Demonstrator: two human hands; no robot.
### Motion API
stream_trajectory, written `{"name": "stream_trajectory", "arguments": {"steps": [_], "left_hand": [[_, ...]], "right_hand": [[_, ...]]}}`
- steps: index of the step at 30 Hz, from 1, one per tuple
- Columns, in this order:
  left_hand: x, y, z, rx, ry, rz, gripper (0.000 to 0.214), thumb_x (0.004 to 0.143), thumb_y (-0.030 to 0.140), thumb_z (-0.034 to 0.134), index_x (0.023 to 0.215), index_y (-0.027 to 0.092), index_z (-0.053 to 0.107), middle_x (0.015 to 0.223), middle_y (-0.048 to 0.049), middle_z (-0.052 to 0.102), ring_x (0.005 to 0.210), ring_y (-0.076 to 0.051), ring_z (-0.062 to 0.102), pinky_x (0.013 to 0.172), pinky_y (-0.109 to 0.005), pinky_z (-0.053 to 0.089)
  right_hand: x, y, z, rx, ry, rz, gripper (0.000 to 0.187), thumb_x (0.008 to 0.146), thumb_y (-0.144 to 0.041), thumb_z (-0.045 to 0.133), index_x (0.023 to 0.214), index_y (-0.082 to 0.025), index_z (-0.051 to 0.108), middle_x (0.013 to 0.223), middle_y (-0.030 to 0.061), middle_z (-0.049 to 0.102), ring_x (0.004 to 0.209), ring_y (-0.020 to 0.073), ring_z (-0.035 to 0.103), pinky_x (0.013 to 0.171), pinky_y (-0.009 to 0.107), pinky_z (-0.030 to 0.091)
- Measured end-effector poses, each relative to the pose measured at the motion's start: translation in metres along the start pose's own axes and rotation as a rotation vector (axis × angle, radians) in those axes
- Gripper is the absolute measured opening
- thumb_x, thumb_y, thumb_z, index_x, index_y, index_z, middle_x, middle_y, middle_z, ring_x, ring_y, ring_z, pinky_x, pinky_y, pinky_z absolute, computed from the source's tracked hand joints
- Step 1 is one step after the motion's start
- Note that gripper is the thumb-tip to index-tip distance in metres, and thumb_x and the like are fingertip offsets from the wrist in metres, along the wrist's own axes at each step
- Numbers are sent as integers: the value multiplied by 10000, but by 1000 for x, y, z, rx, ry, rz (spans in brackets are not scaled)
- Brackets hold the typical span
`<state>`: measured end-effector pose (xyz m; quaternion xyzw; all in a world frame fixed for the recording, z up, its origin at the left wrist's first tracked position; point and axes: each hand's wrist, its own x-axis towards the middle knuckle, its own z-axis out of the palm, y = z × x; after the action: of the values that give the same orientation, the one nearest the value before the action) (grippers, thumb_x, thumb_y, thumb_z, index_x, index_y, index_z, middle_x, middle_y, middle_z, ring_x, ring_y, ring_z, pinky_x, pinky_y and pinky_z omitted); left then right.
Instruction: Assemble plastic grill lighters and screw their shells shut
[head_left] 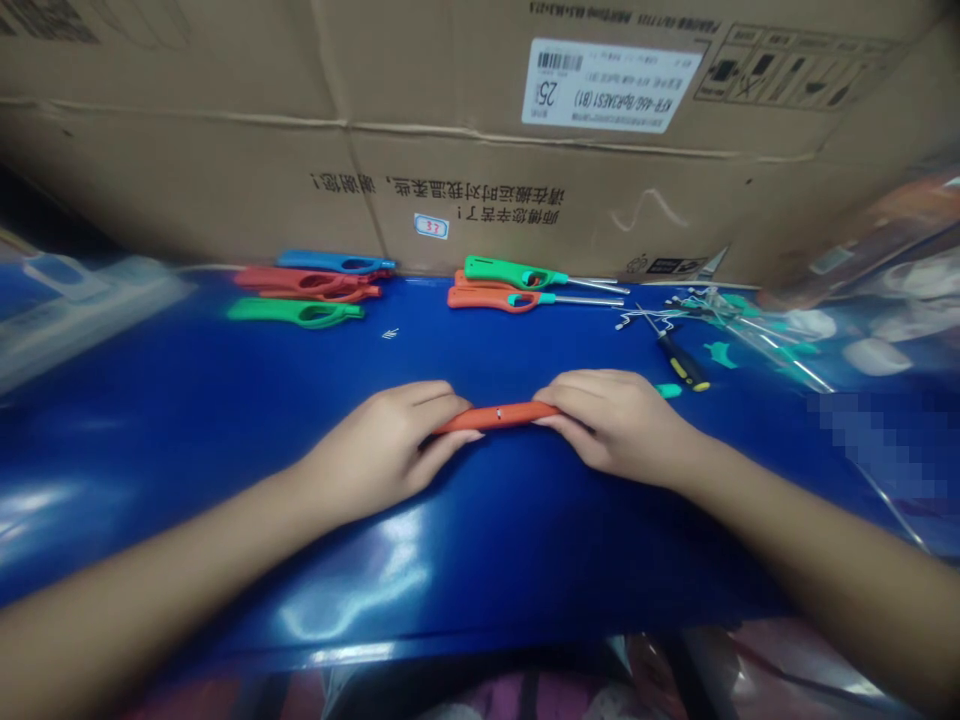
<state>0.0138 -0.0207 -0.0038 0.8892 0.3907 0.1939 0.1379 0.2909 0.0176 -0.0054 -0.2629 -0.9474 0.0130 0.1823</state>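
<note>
An orange lighter body (496,416) lies crosswise between my two hands above the blue table. My left hand (405,432) pinches its left end between thumb and fingers. Its right end is gripped the same way by my right hand (611,420). Both ends are hidden by the fingers. Just beyond my right hand lie a small teal piece (667,391) and a black and yellow screwdriver (682,362).
Blue, red and green lighter shells (296,312) lie at the back left. Green and orange lighters with metal tubes (510,298) rest at the back middle. Wires, rods and teal parts (739,320) are scattered rightward. A cardboard box (262,180) stands behind; a translucent tray (82,320) is at left.
</note>
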Motion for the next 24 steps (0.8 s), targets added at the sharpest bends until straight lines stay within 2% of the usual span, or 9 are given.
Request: {"name": "stream_trajectory", "arguments": {"steps": [3, 6, 10, 12, 14, 17, 20, 22, 24], "left_hand": [[1, 1, -1, -44, 15, -17, 265, 1028, 335, 487, 1045, 150, 677, 924, -74, 657, 834, -192, 614, 756, -301, 485], [3, 2, -3, -117, 36, -65, 262, 1008, 355, 518, 1017, 158, 690, 912, -67, 661, 818, -186, 605, 747, -300, 473], [7, 3, -3, -636, -69, -372, 388, 988, 476, 504, 829, 159, 660, 718, -23, 640, 596, -131, 541, 561, -250, 420], [9, 4, -1, -889, -124, -501, 447, 992, 512, 465, 794, 151, 639, 632, -12, 598, 520, -115, 491, 499, -238, 382], [9, 5, 0, -959, -116, -538, 477, 1007, 523, 424, 834, 142, 653, 599, -1, 560, 497, -108, 461, 479, -235, 366], [8, 11, -1, -786, -96, -454, 479, 1032, 522, 391, 991, 154, 695, 637, 8, 579, 545, -116, 500, 523, -235, 415], [4, 19, -3, -613, -129, -288, 355, 1034, 461, 453, 1154, 225, 690, 873, -8, 701, 758, -148, 629, 691, -252, 502], [2, 24, -3, -539, -163, -208, 288, 1026, 410, 496, 1205, 260, 666, 1027, -9, 723, 874, -164, 664, 773, -264, 512], [-1, 28, -1, -458, -190, -162, 264, 1023, 387, 510, 1202, 260, 657, 1066, -16, 723, 908, -173, 678, 803, -274, 514]], "right_hand": [[1, -1, -2, -26, 45, 6, 218, 1005, -305, 527, 1023, -178, 703, 964, 85, 767, 829, 206, 697, 740, 327, 522], [3, 0, -4, 9, 53, 21, 244, 1007, -330, 541, 1111, -173, 696, 1022, 87, 769, 886, 213, 694, 791, 342, 528], [5, 2, -4, 26, 20, -32, 451, 964, -456, 610, 1307, -162, 614, 1212, 127, 713, 1056, 261, 656, 880, 406, 522], [5, 1, -3, 43, 14, -70, 412, 974, -450, 596, 1282, -178, 627, 1213, 125, 710, 1045, 251, 658, 881, 402, 524], [5, -1, -2, 64, 41, -91, 335, 997, -402, 567, 1228, -174, 648, 1169, 122, 726, 999, 234, 674, 858, 381, 537], [4, -5, -3, 83, 97, -95, 271, 1008, -336, 548, 1189, -168, 658, 1121, 121, 742, 972, 223, 691, 826, 362, 553], [4, -8, -5, 113, 93, -108, 232, 1014, -289, 523, 1155, -185, 675, 1083, 95, 753, 945, 197, 702, 814, 333, 555], [3, -12, -6, 129, 67, -124, 246, 1015, -291, 516, 1168, -183, 674, 1088, 81, 755, 940, 186, 706, 810, 320, 551], [1, -15, -6, 135, 49, -130, 260, 1008, -285, 519, 1183, -168, 671, 1095, 76, 755, 940, 187, 706, 798, 320, 545]]}}
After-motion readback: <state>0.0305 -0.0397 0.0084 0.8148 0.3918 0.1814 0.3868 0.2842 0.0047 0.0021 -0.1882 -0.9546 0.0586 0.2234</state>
